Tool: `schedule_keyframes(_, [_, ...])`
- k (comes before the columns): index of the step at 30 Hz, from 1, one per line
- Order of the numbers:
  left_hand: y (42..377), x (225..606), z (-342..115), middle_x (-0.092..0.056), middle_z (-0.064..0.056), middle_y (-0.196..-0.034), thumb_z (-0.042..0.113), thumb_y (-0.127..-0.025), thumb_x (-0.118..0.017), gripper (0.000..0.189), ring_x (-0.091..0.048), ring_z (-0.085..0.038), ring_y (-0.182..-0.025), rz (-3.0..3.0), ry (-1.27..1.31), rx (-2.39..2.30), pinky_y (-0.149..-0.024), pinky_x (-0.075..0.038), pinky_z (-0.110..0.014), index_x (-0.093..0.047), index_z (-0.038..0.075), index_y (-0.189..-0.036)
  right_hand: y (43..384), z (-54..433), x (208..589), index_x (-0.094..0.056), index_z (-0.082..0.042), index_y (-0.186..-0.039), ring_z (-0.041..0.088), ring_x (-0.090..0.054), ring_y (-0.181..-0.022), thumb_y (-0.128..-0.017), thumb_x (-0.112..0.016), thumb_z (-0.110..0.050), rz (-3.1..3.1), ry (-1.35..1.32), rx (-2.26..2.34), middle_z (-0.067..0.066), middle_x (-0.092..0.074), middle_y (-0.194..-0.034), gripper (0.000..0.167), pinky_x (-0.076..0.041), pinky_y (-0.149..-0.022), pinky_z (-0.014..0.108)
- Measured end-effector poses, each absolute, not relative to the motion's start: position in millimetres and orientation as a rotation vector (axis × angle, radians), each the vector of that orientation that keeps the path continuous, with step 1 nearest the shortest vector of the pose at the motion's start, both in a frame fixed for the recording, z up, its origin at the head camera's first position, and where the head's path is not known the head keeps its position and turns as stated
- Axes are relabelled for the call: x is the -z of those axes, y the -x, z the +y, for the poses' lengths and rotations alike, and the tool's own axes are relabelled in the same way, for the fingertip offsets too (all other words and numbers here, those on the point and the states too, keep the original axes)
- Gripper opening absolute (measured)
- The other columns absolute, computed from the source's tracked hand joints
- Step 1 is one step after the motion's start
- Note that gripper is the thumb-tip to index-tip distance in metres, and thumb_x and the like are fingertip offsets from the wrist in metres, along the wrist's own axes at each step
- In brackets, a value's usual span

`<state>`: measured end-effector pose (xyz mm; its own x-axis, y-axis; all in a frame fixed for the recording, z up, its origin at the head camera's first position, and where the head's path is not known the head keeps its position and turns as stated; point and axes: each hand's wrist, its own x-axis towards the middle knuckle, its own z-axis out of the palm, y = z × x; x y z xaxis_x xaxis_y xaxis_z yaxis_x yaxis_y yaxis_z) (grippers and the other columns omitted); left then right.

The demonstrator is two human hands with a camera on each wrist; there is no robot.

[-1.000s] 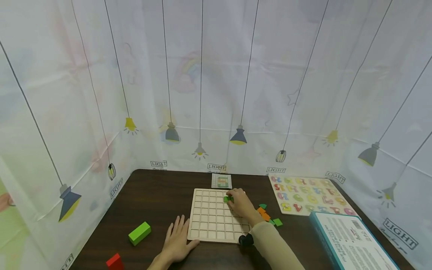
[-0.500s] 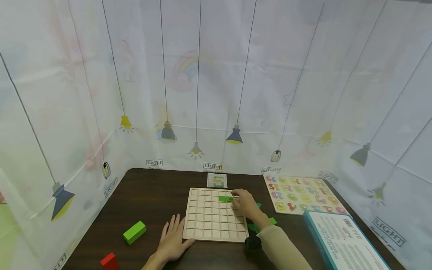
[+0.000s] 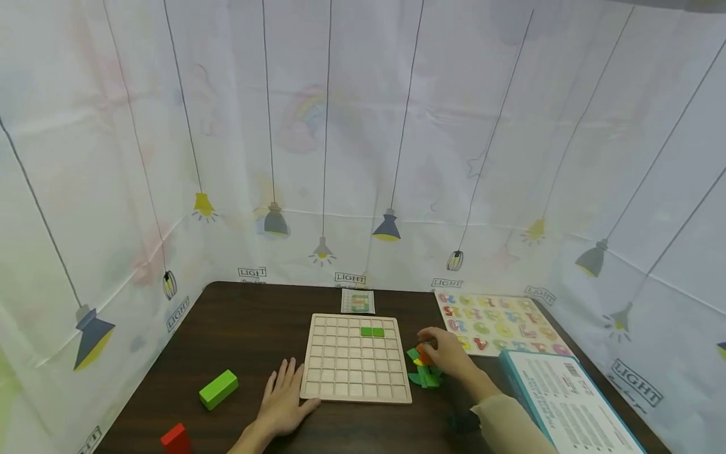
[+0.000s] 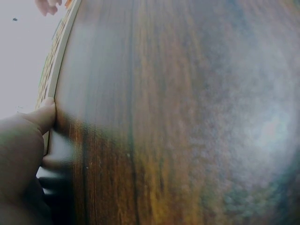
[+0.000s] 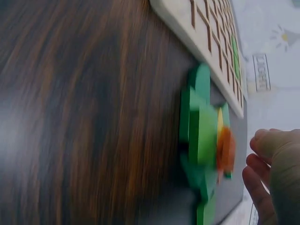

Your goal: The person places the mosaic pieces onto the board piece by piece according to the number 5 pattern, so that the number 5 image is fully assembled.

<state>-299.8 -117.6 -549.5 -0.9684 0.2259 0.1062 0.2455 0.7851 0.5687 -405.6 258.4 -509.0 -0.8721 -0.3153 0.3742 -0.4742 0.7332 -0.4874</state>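
A wooden grid board (image 3: 354, 372) lies on the dark table, with two green squares (image 3: 372, 332) side by side in its second row. Fingers spread, my left hand (image 3: 282, 400) rests flat on the table at the board's near left corner. Its thumb touches the board's edge in the left wrist view. To the right of the board is a small heap of green, orange and yellow blocks (image 3: 424, 372). Over its far side, by an orange block (image 5: 226, 150), my right hand (image 3: 448, 354) hovers with loosely bent fingers and nothing visible between them.
A small printed pattern card (image 3: 358, 301) lies behind the board. At the back right is a number-and-letter board (image 3: 499, 321), with a teal-edged box (image 3: 567, 397) in front. A light green block (image 3: 218, 389) and a red block (image 3: 176, 439) lie at left.
My right hand has left the green squares on the board and moved right to the heap of blocks. My left hand stays beside the board. The head view has shifted slightly.
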Motion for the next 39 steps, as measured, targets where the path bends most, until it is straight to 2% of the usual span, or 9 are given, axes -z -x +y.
schedule_keyframes(6, [301.3,547.8,-117.9,-0.013,-0.025,-0.153,0.052,-0.089,-0.057,0.084,-0.004,-0.041,-0.141,-2.961,0.382,0.936,-0.11,-0.001,-0.057,-0.027,-0.002,-0.147,395.2,280.6,505.4,-0.066,-0.002,-0.104,0.014,-0.063,-0.08,-0.085,-0.067,-0.001,-2.724,-0.575,-0.81,0.003,-0.067,-0.092,0.019,-0.053,-0.072,0.034])
schedule_keyframes(14, [298.9,541.6,-118.1,-0.013,-0.026,-0.153,0.053,-0.089,-0.057,0.085,-0.005,-0.042,-0.14,-2.974,0.381,0.93,-0.11,-0.002,-0.058,-0.027,-0.002,-0.147,382.6,299.4,508.4,-0.066,-0.003,-0.102,0.021,-0.063,-0.087,-0.081,-0.066,0.006,-2.748,-0.622,-0.739,0.004,-0.067,-0.094,0.022,-0.052,-0.078,0.041])
schedule_keyframes(22, [302.1,546.3,-117.5,-0.013,-0.024,-0.153,0.054,-0.089,-0.056,0.086,-0.004,-0.04,-0.141,-2.973,0.369,0.911,-0.11,0.0,-0.056,-0.027,-0.001,-0.147,376.2,309.2,511.4,-0.065,-0.002,-0.107,0.023,-0.064,-0.093,-0.081,-0.069,0.002,-2.812,-0.683,-0.815,0.007,-0.067,-0.101,0.027,-0.052,-0.081,0.042])
schedule_keyframes(31, [301.8,546.9,-117.3,-0.014,-0.026,-0.153,0.054,-0.088,-0.057,0.086,-0.005,-0.041,-0.141,-2.965,0.373,0.925,-0.11,-0.001,-0.057,-0.028,-0.002,-0.146,374.2,314.9,512.0,-0.065,-0.002,-0.106,0.024,-0.063,-0.093,-0.073,-0.074,0.002,-2.88,-0.578,-0.902,0.008,-0.067,-0.103,0.034,-0.052,-0.079,0.04])
schedule_keyframes(39, [300.6,544.7,-116.0,-0.014,-0.026,-0.152,0.05,-0.089,-0.058,0.083,-0.006,-0.042,-0.14,-2.963,0.38,0.927,-0.11,-0.001,-0.058,-0.028,-0.003,-0.146,376.5,316.1,516.6,-0.067,-0.007,-0.098,0.016,-0.061,-0.083,-0.074,-0.076,0.001,-2.893,-0.399,-0.882,0.0,-0.065,-0.092,0.027,-0.051,-0.073,0.035])
